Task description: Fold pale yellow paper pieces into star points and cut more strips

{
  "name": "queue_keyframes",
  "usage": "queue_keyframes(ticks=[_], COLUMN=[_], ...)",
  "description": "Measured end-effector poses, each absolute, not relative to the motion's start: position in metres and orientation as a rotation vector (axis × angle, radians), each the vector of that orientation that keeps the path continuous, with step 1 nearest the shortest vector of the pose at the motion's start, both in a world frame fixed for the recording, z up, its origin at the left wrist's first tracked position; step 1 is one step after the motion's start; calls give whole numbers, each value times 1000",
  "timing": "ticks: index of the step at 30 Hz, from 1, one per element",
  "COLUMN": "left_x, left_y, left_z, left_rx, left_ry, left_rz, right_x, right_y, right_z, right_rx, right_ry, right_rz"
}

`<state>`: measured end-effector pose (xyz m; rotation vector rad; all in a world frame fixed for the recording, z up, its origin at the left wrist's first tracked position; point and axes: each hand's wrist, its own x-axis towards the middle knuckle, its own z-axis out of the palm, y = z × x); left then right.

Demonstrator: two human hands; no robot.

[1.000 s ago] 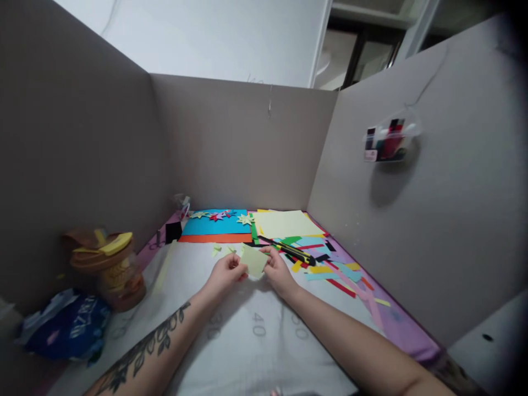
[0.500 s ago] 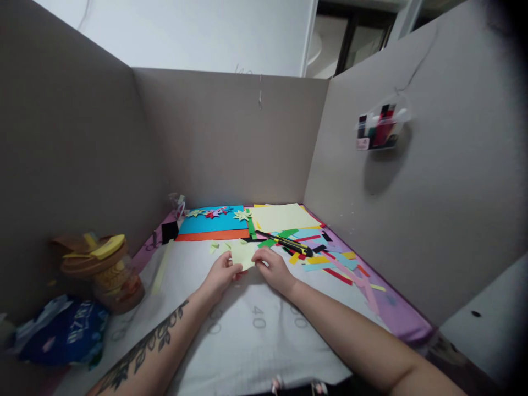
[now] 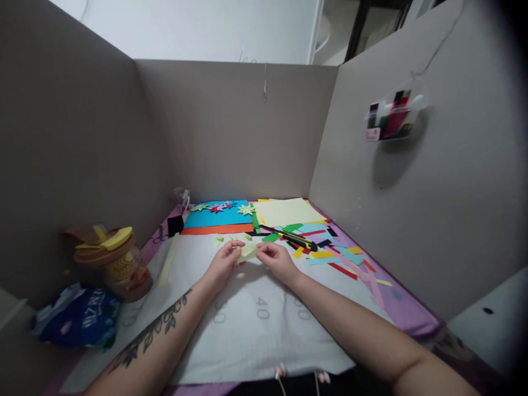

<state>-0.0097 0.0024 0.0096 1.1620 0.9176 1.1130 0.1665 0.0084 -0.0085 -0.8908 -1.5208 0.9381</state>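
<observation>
A small pale yellow-green paper piece [image 3: 248, 252] is held up between my two hands over the white mat [image 3: 247, 346]. My left hand [image 3: 224, 260] pinches its left edge, and the fingers of my right hand [image 3: 275, 260] grip its right edge. It looks bent or tilted, its near side lifted. Just beyond lie a few small folded pieces of the same paper [image 3: 219, 240]. Folded paper stars [image 3: 246, 209] in pale yellow, red, pink and blue rest on a blue sheet [image 3: 214, 218] farther back.
A black and yellow utility knife [image 3: 299, 240] lies among coloured paper strips [image 3: 330, 261] on the right. Cream sheets [image 3: 289, 212] are stacked behind. At left stand a brown cup with a yellow lid [image 3: 124, 264] and a blue packet [image 3: 78, 318]. Grey panels [image 3: 235, 132] enclose the table.
The paper, seen flat and square before, now appears bent or tilted and narrower in view. My hands remain on its two edges. The whole view has shifted slightly.
</observation>
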Motion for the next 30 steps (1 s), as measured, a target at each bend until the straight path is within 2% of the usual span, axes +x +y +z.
queue_keyframes(ticks=[10,30], left_x=[0,10], left_y=[-3,-10], left_z=[7,13], left_rx=[1293,1356], left_ry=[992,1061], left_rz=[1152,1338], right_x=[166,154], right_y=[9,1], right_z=[-13,-6], right_rx=[-944,-900], right_ry=[-1518,-1225], right_rz=[856,995])
